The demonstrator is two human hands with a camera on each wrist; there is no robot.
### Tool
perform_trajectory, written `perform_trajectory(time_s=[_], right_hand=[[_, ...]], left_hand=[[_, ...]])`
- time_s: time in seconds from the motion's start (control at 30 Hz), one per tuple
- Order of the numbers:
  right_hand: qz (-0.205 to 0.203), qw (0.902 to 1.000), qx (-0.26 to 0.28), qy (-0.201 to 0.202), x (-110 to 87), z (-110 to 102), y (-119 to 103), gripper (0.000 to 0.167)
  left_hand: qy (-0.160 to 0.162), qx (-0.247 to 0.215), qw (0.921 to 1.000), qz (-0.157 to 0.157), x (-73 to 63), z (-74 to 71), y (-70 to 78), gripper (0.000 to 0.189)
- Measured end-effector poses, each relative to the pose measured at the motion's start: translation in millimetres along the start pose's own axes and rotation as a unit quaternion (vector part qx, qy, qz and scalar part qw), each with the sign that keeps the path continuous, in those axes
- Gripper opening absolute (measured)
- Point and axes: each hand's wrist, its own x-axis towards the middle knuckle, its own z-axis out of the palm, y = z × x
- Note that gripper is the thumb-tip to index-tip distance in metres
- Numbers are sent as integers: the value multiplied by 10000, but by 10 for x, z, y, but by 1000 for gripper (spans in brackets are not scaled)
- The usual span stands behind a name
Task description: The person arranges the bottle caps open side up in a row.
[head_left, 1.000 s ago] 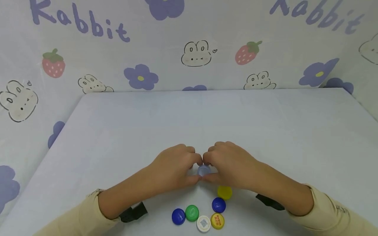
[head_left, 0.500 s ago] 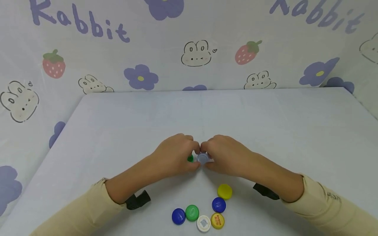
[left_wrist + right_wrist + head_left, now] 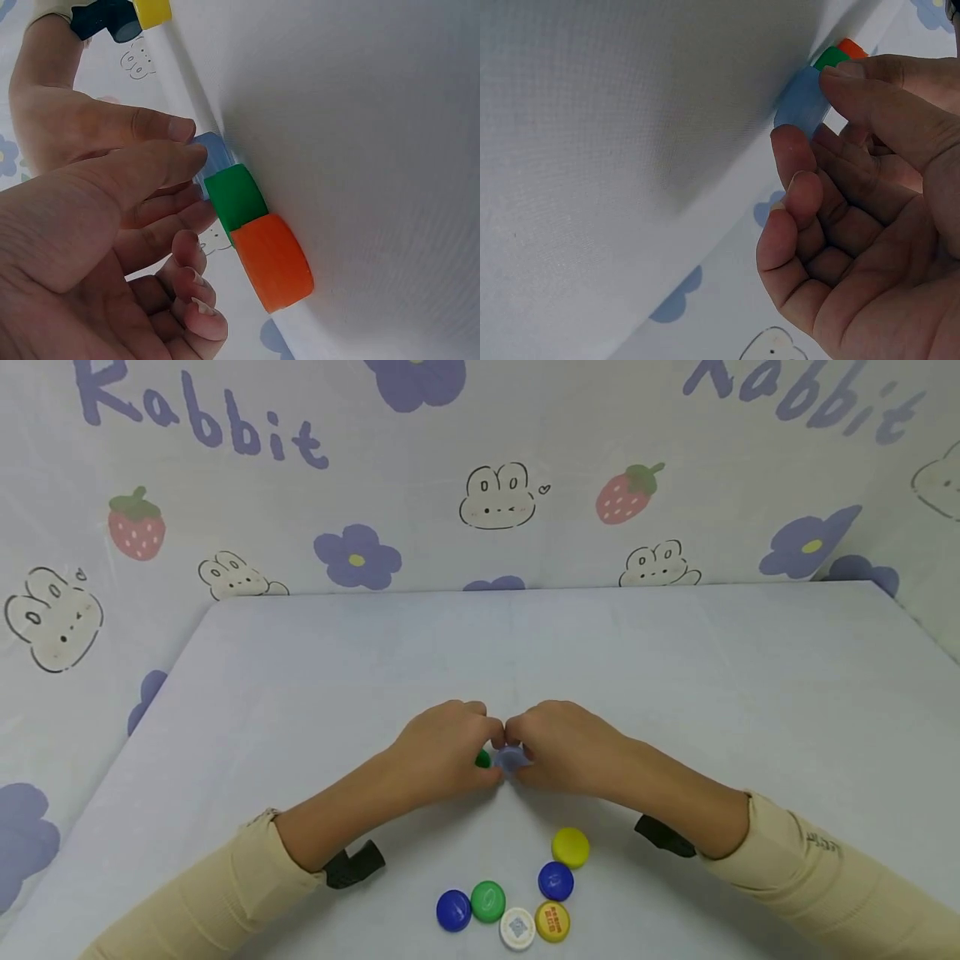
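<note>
A translucent light-blue bottle cap (image 3: 512, 760) sits on the white table between my two hands. My left hand (image 3: 446, 752) holds its left side between thumb and fingers, while my right hand (image 3: 573, 747) pinches it from the right. Both thumbs are on the near side, almost meeting. In the left wrist view a green bottle cap (image 3: 238, 195) stands against the light-blue one, and an orange bottle cap (image 3: 274, 262) follows it in a line. The head view shows only a sliver of that green cap beside my left hand; the orange one is hidden there.
Nearer me lies a curve of loose bottle caps: a yellow one (image 3: 571, 847), a blue one (image 3: 556, 882), a yellow one with red print (image 3: 552, 922), a white one (image 3: 517, 929), a green one (image 3: 488, 902) and another blue one (image 3: 453, 911). The patterned cloth (image 3: 495, 443) rises behind the table.
Both hands have moved away from me and slightly left, taking the light-blue cap up beside the green cap, which now shows by my left hand. The nearer caps stay put.
</note>
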Motion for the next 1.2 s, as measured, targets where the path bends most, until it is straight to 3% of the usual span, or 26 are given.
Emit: perform_trajectory(time_s=[0.77, 1.2], right_hand=[[157, 9999, 24, -12, 15, 46, 28, 26], [195, 9997, 179, -11, 5, 64, 81, 31]], left_hand=[[-182, 10, 9997, -158, -25, 19, -30, 32], [-113, 9, 9999, -41, -32, 39, -45, 32]])
